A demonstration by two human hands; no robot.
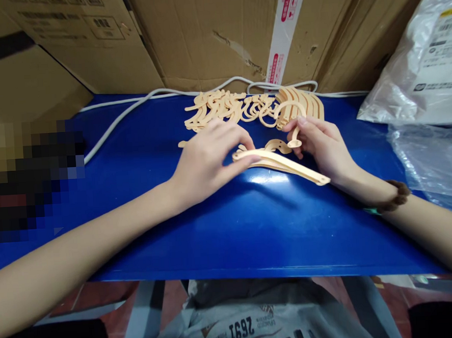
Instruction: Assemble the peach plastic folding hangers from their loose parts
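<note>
My left hand point(206, 160) is closed on the left end of a peach plastic hanger bar point(287, 166) that lies a little above the blue table point(214, 231). My right hand point(324, 145) pinches a peach hook piece point(296, 134) between thumb and fingers, right over the middle of the bar. Another curved peach piece point(276, 145) lies between the two hands. Behind them sits a heap of loose hooks point(226, 108) and a stack of hanger bars point(302, 103).
Cardboard boxes point(202, 32) wall off the back of the table. A white cable point(130, 111) runs along the rear edge. Plastic bags point(423, 75) crowd the right side. A blurred patch covers the left edge.
</note>
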